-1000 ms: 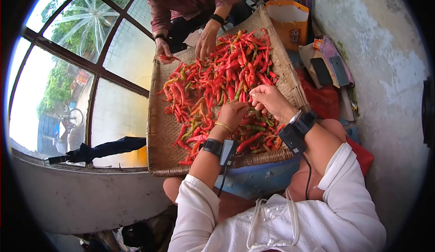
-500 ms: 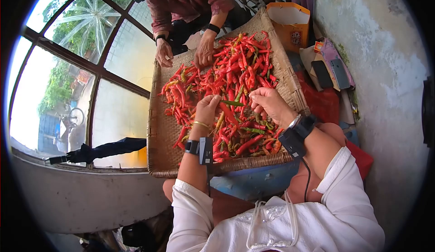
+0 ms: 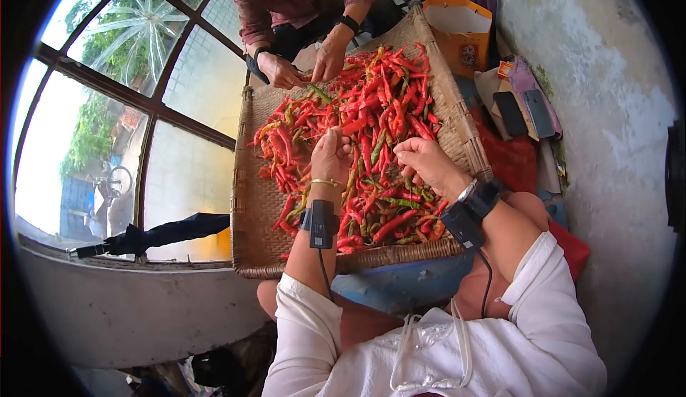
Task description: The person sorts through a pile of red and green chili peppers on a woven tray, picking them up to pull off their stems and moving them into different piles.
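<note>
A heap of mostly red peppers (image 3: 389,104), with some green ones, lies in a large woven tray (image 3: 257,190). My left hand (image 3: 331,155) is over the heap's left part, its fingers closed on a red pepper (image 3: 354,125) that points up and right. To its right, my right hand (image 3: 427,162) hovers above the peppers with thumb and forefinger pinched together; whatever they hold, if anything, is too small to tell. Across the tray, a co-worker's two hands (image 3: 329,60) meet over the far left edge of the heap, near a green pepper (image 3: 321,94).
Barred windows (image 3: 193,86) and a dark folded umbrella (image 3: 168,236) are at the left. On the right are an orange box (image 3: 461,47), two phones (image 3: 538,113), a red bag (image 3: 511,157) and a wall (image 3: 600,111). A blue surface (image 3: 407,279) shows under the tray.
My left hand has moved up and turned, and the green pepper between my hands is gone from its fingers. The co-worker's hands have come together. My right hand has hardly moved.
</note>
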### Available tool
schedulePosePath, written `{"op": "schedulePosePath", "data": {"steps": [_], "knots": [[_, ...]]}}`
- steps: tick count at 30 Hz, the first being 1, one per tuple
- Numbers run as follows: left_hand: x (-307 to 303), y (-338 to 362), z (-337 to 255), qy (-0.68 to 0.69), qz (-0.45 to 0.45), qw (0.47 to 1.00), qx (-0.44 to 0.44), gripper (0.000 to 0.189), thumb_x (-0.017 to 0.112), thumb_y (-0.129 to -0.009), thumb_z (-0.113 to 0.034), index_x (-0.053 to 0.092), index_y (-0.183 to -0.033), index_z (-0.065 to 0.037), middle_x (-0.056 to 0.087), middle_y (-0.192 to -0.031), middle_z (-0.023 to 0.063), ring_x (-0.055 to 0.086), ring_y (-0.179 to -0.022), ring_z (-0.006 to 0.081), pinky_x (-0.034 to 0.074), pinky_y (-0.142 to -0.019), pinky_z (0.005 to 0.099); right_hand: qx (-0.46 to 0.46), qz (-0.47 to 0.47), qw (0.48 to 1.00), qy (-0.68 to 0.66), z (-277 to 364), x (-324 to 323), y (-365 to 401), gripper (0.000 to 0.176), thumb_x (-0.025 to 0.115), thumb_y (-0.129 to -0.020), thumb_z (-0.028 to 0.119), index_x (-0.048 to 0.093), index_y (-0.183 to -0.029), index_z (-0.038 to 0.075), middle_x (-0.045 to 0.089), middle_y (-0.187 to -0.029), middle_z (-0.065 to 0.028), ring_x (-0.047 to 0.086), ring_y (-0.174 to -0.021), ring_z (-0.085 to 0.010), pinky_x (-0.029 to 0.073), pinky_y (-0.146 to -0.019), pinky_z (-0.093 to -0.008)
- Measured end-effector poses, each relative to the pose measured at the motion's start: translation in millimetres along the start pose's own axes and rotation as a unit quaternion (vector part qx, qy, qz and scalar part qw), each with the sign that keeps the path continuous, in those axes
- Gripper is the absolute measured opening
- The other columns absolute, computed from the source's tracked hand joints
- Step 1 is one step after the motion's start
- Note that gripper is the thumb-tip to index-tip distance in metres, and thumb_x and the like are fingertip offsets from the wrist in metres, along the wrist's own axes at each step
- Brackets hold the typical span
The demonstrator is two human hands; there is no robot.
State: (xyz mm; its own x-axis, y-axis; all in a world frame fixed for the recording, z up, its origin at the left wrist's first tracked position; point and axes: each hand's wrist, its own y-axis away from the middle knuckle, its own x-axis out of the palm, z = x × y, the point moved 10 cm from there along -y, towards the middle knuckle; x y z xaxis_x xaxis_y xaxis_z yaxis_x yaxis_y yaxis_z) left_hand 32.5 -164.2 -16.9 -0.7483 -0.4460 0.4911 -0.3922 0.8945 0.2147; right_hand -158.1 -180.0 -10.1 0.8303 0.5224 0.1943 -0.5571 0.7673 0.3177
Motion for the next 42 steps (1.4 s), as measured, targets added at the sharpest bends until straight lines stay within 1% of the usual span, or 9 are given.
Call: {"op": "schedulePosePath", "data": {"steps": [12, 15, 17, 20, 30, 33, 36, 38, 42], "knots": [[29.3, -28.4, -59.4, 0.019, 0.012, 0.995, 0.097, 0.019, 0.050, -0.088, -0.025, 0.054, -0.089, -0.007, 0.058, -0.073, 0.0019, 0.054, -0.057, 0.0089, 0.046, -0.050, 0.0210, 0.012, 0.021, 1.000, 0.003, -0.5, 3.6, 0.1, 0.018, 0.050, -0.085, 0.018, 0.055, -0.095, 0.003, 0.055, -0.076, -0.0009, 0.051, -0.059, -0.0050, 0.039, -0.045, -0.0173], [12.0, -33.7, -22.4, -0.046, -0.008, 0.999, 0.015, 0.028, 0.052, -0.087, -0.028, 0.055, -0.098, -0.003, 0.060, -0.080, 0.0052, 0.057, -0.063, 0.0101, 0.047, -0.053, 0.0223, 0.009, 0.013, 1.000, -0.013, 0.2, 3.3, -0.4, 0.016, 0.051, -0.085, 0.019, 0.055, -0.090, 0.004, 0.055, -0.073, 0.0005, 0.050, -0.058, -0.0046, 0.039, -0.045, -0.0180], [-22.9, -48.9, 51.0, -0.556, 0.053, 0.830, -0.004, 0.044, 0.059, -0.079, -0.030, 0.052, -0.113, -0.003, 0.062, -0.095, 0.0132, 0.061, -0.081, 0.0224, 0.049, -0.070, 0.0327, 0.006, 0.003, 1.000, -0.022, -0.4, 0.7, -1.5, 0.015, 0.052, -0.084, 0.020, 0.056, -0.085, 0.005, 0.054, -0.070, 0.0017, 0.050, -0.056, -0.0044, 0.039, -0.045, -0.0188], [25.1, -5.8, 42.5, -0.749, 0.061, 0.653, 0.094, 0.050, 0.065, -0.070, -0.032, 0.051, -0.114, -0.013, 0.051, -0.108, 0.0151, 0.055, -0.093, 0.0322, 0.046, -0.077, 0.0394, 0.016, 0.022, 0.999, -0.020, -3.6, 4.9, -2.9, 0.019, 0.052, -0.085, 0.020, 0.055, -0.095, 0.004, 0.056, -0.078, -0.0004, 0.052, -0.059, -0.0046, 0.040, -0.046, -0.0168], [27.5, -5.5, 22.6, -0.699, 0.023, 0.687, 0.195, 0.023, 0.068, -0.066, -0.028, 0.065, -0.073, -0.006, 0.059, -0.082, 0.0124, 0.058, -0.076, 0.0258, 0.046, -0.069, 0.0343, 0.017, -0.001, 1.000, -0.011, -4.0, -0.2, -1.8, 0.018, 0.052, -0.084, 0.016, 0.055, -0.096, 0.002, 0.057, -0.077, -0.0025, 0.054, -0.059, -0.0064, 0.044, -0.045, -0.0189], [6.8, -31.4, 3.5, -0.569, 0.022, 0.811, 0.135, 0.025, 0.067, -0.073, -0.027, 0.062, -0.069, -0.003, 0.055, -0.054, 0.0009, 0.050, -0.048, 0.0119, 0.040, -0.047, 0.0256, 0.005, 0.000, 1.000, -0.025, -1.4, -2.0, -2.7, 0.019, 0.051, -0.085, 0.015, 0.054, -0.097, 0.002, 0.056, -0.076, -0.0035, 0.054, -0.058, -0.0071, 0.045, -0.045, -0.0205], [-10.6, -53.0, -19.9, -0.138, -0.014, 0.990, 0.033, 0.018, 0.059, -0.083, -0.021, 0.060, -0.088, -0.004, 0.053, -0.063, -0.0019, 0.050, -0.051, 0.0078, 0.041, -0.046, 0.0189, 0.004, -0.011, 0.999, -0.036, 3.7, -1.5, 1.3, 0.016, 0.052, -0.085, 0.017, 0.056, -0.092, 0.003, 0.056, -0.074, -0.0024, 0.052, -0.057, -0.0066, 0.042, -0.044, -0.0198], [-21.6, -50.6, -44.0, 0.007, -0.133, 0.987, 0.093, 0.024, 0.056, -0.085, -0.021, 0.053, -0.102, -0.004, 0.053, -0.073, 0.0003, 0.052, -0.054, 0.0090, 0.045, -0.049, 0.0198, 0.007, -0.021, 0.999, -0.045, 3.1, -1.3, 0.5, 0.014, 0.052, -0.085, 0.018, 0.057, -0.087, 0.004, 0.055, -0.071, -0.0012, 0.051, -0.056, -0.0059, 0.039, -0.044, -0.0190], [-1.1, -54.0, 8.9, -0.349, 0.016, 0.934, 0.075, 0.037, 0.059, -0.082, -0.019, 0.052, -0.113, 0.000, 0.061, -0.082, 0.0072, 0.058, -0.067, 0.0125, 0.048, -0.057, 0.0257, -0.013, -0.021, 0.998, -0.051, 6.1, -3.6, -0.4, 0.015, 0.052, -0.085, 0.018, 0.057, -0.089, 0.005, 0.055, -0.071, -0.0011, 0.050, -0.055, -0.0055, 0.038, -0.043, -0.0182]]}}
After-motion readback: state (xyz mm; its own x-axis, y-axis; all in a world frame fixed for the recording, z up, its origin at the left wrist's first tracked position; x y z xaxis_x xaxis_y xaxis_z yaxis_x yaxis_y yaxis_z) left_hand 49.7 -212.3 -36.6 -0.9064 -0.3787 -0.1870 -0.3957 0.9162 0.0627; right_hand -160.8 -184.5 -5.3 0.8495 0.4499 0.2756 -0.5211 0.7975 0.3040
